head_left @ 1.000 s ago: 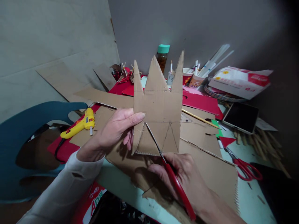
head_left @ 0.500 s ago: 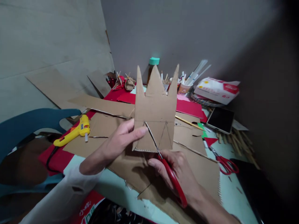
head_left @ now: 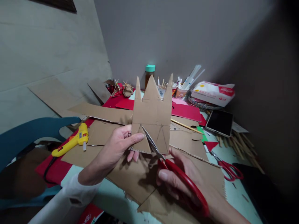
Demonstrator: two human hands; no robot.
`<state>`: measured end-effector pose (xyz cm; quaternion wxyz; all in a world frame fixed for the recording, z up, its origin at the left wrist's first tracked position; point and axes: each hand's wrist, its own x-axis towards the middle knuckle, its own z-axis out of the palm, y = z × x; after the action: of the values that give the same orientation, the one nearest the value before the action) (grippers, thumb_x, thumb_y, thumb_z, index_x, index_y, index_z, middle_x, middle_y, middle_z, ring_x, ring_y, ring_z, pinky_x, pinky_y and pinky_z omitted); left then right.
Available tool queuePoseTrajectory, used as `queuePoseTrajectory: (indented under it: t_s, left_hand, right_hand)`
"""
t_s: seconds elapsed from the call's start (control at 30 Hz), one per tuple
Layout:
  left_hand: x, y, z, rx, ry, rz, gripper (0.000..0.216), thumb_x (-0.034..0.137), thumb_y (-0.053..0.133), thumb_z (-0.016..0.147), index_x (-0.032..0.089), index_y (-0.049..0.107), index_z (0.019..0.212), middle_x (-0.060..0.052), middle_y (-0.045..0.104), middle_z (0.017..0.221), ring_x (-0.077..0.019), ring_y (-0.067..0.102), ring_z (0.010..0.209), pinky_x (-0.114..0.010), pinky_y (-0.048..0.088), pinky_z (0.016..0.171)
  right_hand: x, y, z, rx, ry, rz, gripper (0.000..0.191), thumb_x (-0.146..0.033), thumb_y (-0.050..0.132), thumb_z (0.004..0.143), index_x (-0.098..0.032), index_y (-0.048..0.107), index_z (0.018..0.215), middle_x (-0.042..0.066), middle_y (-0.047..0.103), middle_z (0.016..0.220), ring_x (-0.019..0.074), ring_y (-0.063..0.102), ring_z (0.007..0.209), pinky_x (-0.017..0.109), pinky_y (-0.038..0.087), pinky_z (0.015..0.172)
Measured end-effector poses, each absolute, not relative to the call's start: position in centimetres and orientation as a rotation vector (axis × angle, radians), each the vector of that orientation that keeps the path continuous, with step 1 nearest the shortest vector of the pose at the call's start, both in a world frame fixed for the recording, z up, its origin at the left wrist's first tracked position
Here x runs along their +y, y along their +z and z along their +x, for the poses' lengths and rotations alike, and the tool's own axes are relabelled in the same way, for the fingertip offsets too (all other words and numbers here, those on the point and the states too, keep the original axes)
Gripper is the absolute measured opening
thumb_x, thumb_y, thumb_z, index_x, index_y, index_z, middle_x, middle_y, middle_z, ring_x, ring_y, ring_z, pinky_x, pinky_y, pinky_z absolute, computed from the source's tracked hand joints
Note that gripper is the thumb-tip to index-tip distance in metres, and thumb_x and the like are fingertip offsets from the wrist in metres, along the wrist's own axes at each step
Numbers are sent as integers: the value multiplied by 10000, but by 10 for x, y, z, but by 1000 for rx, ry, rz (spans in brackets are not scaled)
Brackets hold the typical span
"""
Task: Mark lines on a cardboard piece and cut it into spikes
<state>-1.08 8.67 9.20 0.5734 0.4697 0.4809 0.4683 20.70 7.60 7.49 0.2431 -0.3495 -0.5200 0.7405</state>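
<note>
The cardboard (head_left: pixel 151 112) now gapes wider along the red scissors (head_left: pixel 179 171).

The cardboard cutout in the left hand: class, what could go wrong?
The scissors point close to the left hand, so a slip might nick the thumb. Their tip is near a drawn peak, so a cut could run past it. The thin side spikes of the cutout might bend if knocked.

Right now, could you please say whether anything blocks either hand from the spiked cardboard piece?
Nothing visible: the left hand grips the spiked cardboard piece, and the scissors in the right hand have their blades at its marked lower part.
</note>
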Motion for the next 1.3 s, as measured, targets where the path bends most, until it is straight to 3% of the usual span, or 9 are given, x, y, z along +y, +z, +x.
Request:
queuePoseTrajectory:
  t_s: [0.17, 0.3, 0.4, 0.5, 0.57, 0.7, 0.83, 1.07, 1.3]
  left_hand:
    - [88, 87, -13, 1104, 1202, 1086, 198, 355, 708, 878, 170, 640, 864, 26, 631, 778, -67, 569, 421, -179, 419, 355]
    - [89, 86, -11, 1134, 1205, 1148, 192, 350, 712, 870, 169, 647, 876, 33, 639, 735, -66, 568, 395, -168, 395, 338]
    - [89, 88, -10, 1178, 1221, 1194, 213, 364, 701, 873, 168, 619, 852, 58, 612, 607, -64, 553, 351, -145, 357, 324]
    - [88, 91, -10, 1227, 1213, 1225, 237, 362, 700, 866, 166, 582, 802, 71, 571, 494, -65, 538, 329, -129, 326, 325]
    - [88, 90, -10, 1231, 1166, 1214, 265, 377, 713, 850, 171, 563, 780, 61, 580, 468, -77, 545, 330, -133, 339, 327]
    - [85, 88, -10, 1099, 1102, 1156, 320, 467, 633, 894, 175, 570, 778, 10, 641, 487, -86, 538, 335, -147, 342, 326]
    - [81, 90, -9, 1041, 1116, 1179, 395, 477, 504, 964, 173, 589, 726, -11, 644, 467, -80, 517, 355, -156, 376, 372]
    - [76, 98, -4, 1245, 1006, 1355, 366, 469, 510, 942, 203, 546, 694, 5, 619, 439, -106, 516, 366, -191, 387, 381]
    - [71, 100, 3, 1315, 907, 1330, 420, 496, 515, 928, 215, 538, 618, -10, 608, 423, -129, 522, 352, -226, 384, 376]
  right_hand:
    - [76, 86, 202, -1301, 1904, -1059, 599, -475, 904, 638, -244, 368, 773, -71, 543, 697, 35, 406, 451, 157, 338, 403]
    - [72, 100, 198, -1376, 1829, -1137, 621, -372, 942, 533, -245, 408, 824, -77, 510, 705, 82, 477, 574, 189, 422, 522]
    - [69, 98, 200, -1448, 1774, -1201, 625, -329, 898, 589, -269, 444, 1014, -58, 562, 784, 122, 536, 636, 235, 459, 587]
    - [71, 91, 205, -1599, 1698, -1229, 749, -344, 854, 639, -297, 439, 1261, -27, 589, 848, 167, 578, 678, 294, 482, 626]
    - [75, 88, 210, -1651, 1721, -1160, 744, -377, 839, 660, -303, 480, 1307, -5, 600, 876, 185, 586, 706, 313, 485, 642]
    - [84, 89, 221, -1603, 1877, -955, 537, -374, 840, 699, -328, 619, 1186, 16, 627, 951, 211, 610, 807, 327, 494, 704]
    - [86, 87, 224, -1567, 1938, -888, 423, -414, 838, 739, -334, 659, 1113, -3, 612, 906, 199, 606, 818, 315, 489, 732]
    - [86, 78, 212, -1557, 1926, -929, 458, -592, 765, 795, -217, 596, 996, 8, 607, 844, 136, 556, 684, 254, 434, 634]
    - [86, 86, 209, -1760, 1767, -960, 425, -623, 639, 889, -219, 557, 995, -23, 570, 757, 139, 520, 666, 254, 409, 622]
